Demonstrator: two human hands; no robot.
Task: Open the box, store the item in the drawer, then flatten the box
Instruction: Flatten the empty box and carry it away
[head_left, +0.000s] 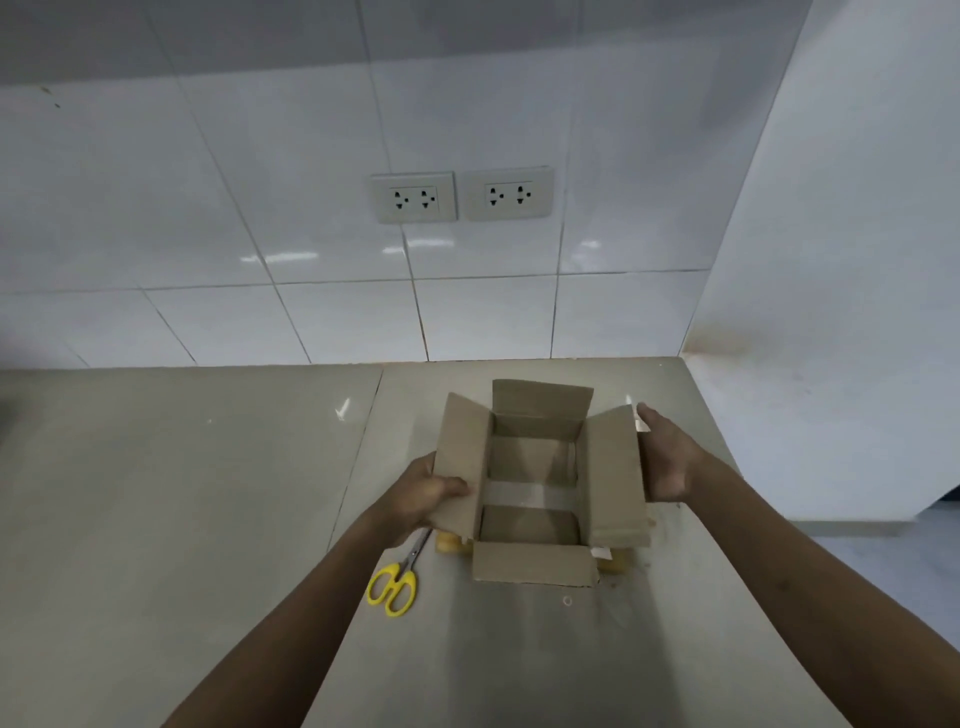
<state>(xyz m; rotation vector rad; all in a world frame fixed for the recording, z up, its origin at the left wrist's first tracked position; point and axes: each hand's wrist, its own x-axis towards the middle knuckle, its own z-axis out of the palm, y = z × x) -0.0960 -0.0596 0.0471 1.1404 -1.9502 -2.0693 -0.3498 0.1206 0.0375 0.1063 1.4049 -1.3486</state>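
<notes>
Right now both hands are on the cardboard box (535, 483), one on each side. The left hand (423, 493) closes on the left flap, thumb lying on the flap's upper face near its lower corner and the fingers hidden underneath. The right hand (667, 457) lies open and flat against the outside of the right flap, fingers stretched away from the person toward the wall, the palm pressed to the cardboard.

All four top flaps are folded outward, so the mouth of the box faces up toward the camera. Its long axis runs away from the person, from the near flap to the far flap, which stands nearly upright. Inside, only the bottom flaps show, with a strip of clear tape (524, 491) crossing them from left to right; no item shows inside.

Whether the box rests on the pale beige worktop (182, 493) or is held just above it cannot be told. Something yellow (449, 543) peeks out from under the near left corner and again at the near right corner, mostly hidden by the box. Yellow-handled scissors (395, 584) lie on the worktop just left of the near flap, blades pointing up toward the left hand. Behind, two double wall sockets (460, 196) sit side by side on the white tiled wall (208, 208).
</notes>
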